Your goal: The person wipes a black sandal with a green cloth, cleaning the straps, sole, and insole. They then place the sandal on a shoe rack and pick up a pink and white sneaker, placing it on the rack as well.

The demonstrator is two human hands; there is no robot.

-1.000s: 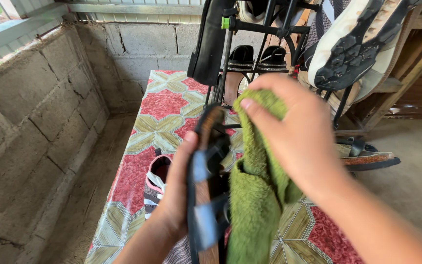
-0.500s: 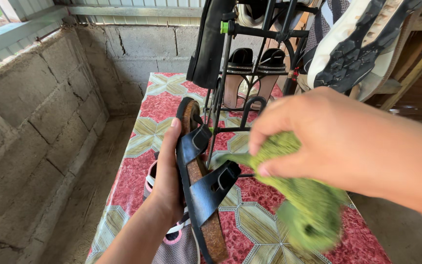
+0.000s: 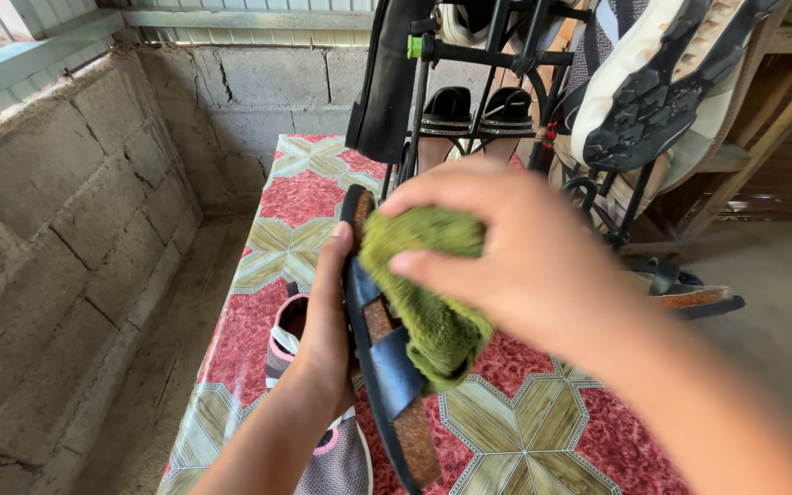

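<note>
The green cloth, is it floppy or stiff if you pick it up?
Probably floppy: the green cloth bunches under the right hand and droops over the sandal. Its fuzzy pile suggests it's soft, light and not slippery. The sandal, held by the left hand, looks stiffer.

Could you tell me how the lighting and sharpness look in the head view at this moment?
Head view: bright daylight, sunlit floor at right; the right hand and green cloth are softly motion-blurred; the sandal in the left hand and block wall stay sharper.

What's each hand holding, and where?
Left hand grips the black sandal along its side edge, mid-length. Right hand presses a bunched green cloth onto it.
</note>
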